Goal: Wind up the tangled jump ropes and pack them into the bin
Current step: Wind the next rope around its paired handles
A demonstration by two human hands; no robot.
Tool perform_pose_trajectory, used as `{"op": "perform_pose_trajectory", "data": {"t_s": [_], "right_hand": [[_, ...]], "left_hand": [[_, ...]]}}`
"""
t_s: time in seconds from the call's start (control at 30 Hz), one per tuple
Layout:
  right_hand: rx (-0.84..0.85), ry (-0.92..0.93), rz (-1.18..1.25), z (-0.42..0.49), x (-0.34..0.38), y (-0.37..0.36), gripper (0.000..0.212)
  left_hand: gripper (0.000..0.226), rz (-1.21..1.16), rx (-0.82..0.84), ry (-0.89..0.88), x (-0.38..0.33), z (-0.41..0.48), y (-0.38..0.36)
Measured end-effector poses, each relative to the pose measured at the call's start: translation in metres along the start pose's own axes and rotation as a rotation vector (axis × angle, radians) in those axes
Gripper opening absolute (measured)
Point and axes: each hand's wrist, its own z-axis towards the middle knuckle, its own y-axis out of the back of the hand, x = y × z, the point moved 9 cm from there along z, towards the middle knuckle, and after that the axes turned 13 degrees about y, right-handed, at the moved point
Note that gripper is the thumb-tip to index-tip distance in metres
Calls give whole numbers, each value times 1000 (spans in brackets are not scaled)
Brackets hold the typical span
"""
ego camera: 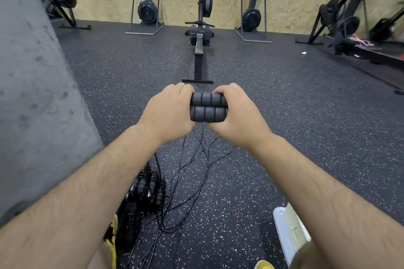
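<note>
The black rubber floor flecked with white carries everything in view, with a grey concrete pillar at the left and a black rowing machine standing ahead, well apart from the work. A white plastic bin sits at lower right, largely hidden behind the right forearm. Only part of its rim and wall shows, so whether it holds anything cannot be determined. A heap of black-handled jump ropes lies on the floor at lower left, near the pillar's foot and not in the bin. The pair of black ribbed foam handles is held side by side and touching, raised above the floor. The left hand grips one end and the right hand grips the other, with both hands close together. Thin black cords hang from below the handles, cross one another and trail into the heap. Assessment: winding has not visibly begun on this rope. Risk: the crossing strands may tighten into a knot if wound without first being separated. Pulling may also drag the heap, since the cords run into it, and loose coils may spring open before packing.
</note>
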Motion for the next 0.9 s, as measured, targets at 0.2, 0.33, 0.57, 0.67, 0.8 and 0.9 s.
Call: {"op": "perform_pose_trajectory", "data": {"t_s": [0.2, 0.33, 0.57, 0.67, 0.8, 0.9], "right_hand": [[166, -420, 376, -17, -55, -32, 95], [424, -399, 489, -27, -24, -103, 65], [511, -185, 585, -16, 57, -170, 24], [370, -219, 558, -3, 38, -145, 33], [528, -297, 565, -13, -5, -116, 19], [494, -295, 384, -15, -38, -73, 16]], "left_hand": [[36, -53, -2, 122, 15, 2, 3], [33, -231, 34, 168, 16, 0, 0], [24, -375, 69, 135, 9, -12, 5], [28, -335, 63, 142, 20, -10, 8], [53, -271, 109, 86, 40, -6, 10], [59, -123, 107, 9, 48, -4, 8]]}}
